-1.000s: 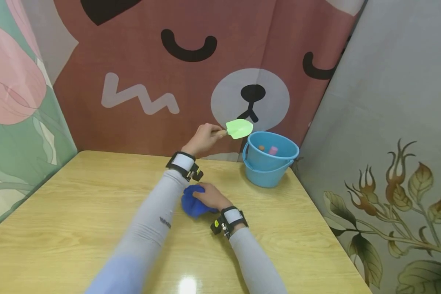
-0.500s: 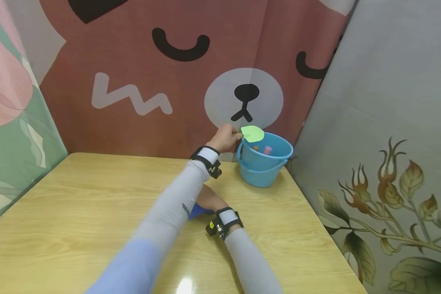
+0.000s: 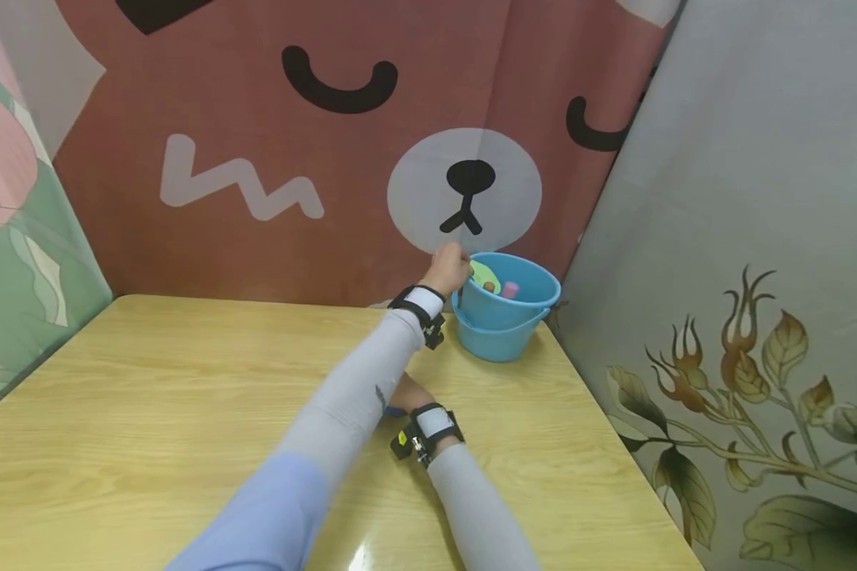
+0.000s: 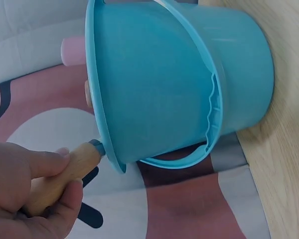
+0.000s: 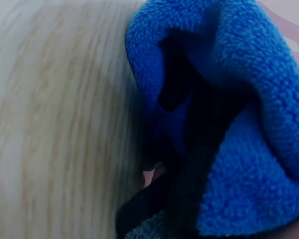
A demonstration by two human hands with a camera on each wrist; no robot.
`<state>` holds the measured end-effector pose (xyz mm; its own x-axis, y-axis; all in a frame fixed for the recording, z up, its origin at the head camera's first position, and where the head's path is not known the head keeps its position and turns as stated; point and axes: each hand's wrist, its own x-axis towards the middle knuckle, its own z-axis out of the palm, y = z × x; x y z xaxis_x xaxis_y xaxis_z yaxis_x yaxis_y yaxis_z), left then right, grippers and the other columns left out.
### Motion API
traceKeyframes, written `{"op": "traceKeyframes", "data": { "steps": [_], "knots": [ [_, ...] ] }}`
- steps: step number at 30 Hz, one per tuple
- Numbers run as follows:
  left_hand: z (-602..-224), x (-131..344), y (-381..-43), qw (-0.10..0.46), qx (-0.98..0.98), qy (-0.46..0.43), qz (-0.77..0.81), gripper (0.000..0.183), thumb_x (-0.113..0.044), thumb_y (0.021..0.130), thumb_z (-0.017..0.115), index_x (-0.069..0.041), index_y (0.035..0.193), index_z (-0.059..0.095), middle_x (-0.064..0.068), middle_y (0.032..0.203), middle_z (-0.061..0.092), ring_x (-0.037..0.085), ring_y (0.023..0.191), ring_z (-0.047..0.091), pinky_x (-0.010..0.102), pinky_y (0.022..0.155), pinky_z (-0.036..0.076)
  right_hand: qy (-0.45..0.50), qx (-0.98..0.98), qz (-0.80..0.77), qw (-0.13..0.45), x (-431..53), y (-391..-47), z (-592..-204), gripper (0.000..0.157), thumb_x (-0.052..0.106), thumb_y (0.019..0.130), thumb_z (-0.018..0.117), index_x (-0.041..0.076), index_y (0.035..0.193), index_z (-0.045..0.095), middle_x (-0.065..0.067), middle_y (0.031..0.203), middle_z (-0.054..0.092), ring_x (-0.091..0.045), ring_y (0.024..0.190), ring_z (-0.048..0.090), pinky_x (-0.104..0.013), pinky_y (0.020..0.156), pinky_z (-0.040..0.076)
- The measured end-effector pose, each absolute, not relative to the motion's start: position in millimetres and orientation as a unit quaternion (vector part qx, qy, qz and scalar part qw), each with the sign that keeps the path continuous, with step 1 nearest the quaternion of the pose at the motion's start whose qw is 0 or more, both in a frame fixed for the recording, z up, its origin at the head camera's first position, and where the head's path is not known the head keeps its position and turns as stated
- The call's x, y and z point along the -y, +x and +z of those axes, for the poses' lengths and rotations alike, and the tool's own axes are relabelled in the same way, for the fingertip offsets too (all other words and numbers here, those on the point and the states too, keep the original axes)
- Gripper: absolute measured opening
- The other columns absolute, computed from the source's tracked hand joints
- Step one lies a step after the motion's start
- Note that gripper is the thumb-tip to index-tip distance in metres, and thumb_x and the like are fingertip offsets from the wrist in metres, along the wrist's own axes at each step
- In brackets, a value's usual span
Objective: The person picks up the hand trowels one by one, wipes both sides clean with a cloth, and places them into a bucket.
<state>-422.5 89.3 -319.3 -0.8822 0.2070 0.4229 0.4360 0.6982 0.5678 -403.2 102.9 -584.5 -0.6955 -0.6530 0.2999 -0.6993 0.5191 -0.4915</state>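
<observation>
My left hand (image 3: 448,271) is at the near-left rim of the light blue bucket (image 3: 496,317). It pinches the wooden handle of a small trowel (image 4: 72,172) between thumb and fingers. In the head view the trowel's light green blade (image 3: 482,274) dips inside the bucket's mouth; from the left wrist the blade is hidden behind the bucket wall. Lower down, partly covered by my left arm, my right hand (image 3: 410,393) holds a blue towelling cloth (image 5: 264,64) on the table. Only a sliver of that cloth shows from the head; the right wrist view has it bunched in folds.
Inside the bucket stand a pink-ended thing (image 3: 510,290) and a brown-ended one (image 3: 489,287). The bucket is near the back right corner of the wooden table (image 3: 186,412), its handle hanging down. Printed curtains (image 3: 243,262) line the back and sides.
My left hand has moved right with the trowel and lowered its blade into the bucket. The left arm now covers most of the cloth. My right hand stays about where it was.
</observation>
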Motion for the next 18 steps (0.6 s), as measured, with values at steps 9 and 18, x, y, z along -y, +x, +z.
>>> {"op": "traceKeyframes", "data": {
  "steps": [9,18],
  "knots": [
    [-326,-103,-427,0.177,0.893,-0.202,-0.361,0.025,0.002,0.094,0.064,0.003,0.119,0.066,0.016,0.11,0.07,0.027,0.101,0.065,0.034,0.089,0.054,0.332,0.895,0.298,-0.022,-112,-416,-608,0.062,0.04,0.093,0.059,0.004,0.142,0.045,-0.006,0.133,0.057,-0.018,0.12,0.055,-0.037,0.106,0.043],
    [-340,-97,-429,0.161,0.907,-0.205,-0.331,0.029,-0.001,0.097,0.064,0.002,0.126,0.066,0.016,0.117,0.069,0.028,0.112,0.063,0.038,0.099,0.051,0.305,0.908,0.286,-0.02,-106,-421,-638,0.067,0.041,0.1,0.056,0.006,0.154,0.037,-0.01,0.152,0.049,-0.022,0.138,0.048,-0.032,0.113,0.038]
  ]
}}
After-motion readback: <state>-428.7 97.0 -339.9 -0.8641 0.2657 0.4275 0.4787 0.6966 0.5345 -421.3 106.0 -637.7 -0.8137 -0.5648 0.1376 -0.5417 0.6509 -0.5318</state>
